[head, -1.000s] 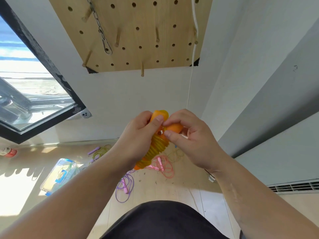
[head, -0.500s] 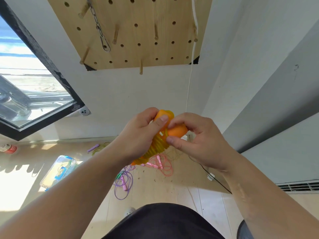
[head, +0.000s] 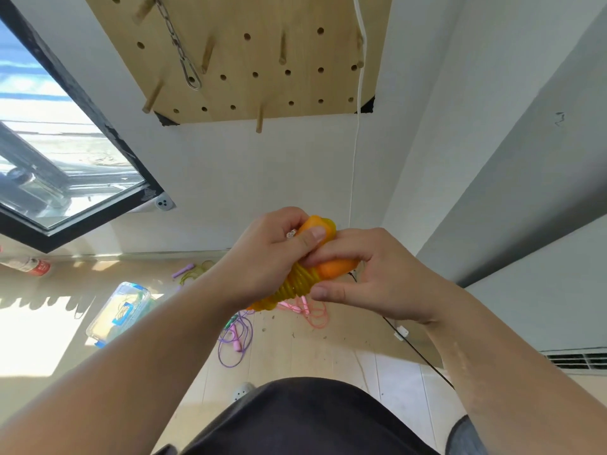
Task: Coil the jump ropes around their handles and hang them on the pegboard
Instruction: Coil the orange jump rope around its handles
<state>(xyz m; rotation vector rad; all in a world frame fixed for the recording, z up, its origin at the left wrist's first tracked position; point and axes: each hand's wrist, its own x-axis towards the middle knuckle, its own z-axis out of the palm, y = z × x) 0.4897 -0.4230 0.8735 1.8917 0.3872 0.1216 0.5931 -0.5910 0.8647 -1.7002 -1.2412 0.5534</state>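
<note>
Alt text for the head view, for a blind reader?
The left hand and right hand hold an orange rope, coiled round its handles. A pegboard hangs above; a pink rope and a purple rope lie on the floor below.

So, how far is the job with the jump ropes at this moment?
Done: the yellow cord looks almost fully wound around the orange handles. In hand: the left hand and right hand both hold that bundle. Remaining: no jump rope hangs on the visible pegboard, and the pink rope, purple rope and yellow-green rope lie loose on the floor.
</note>
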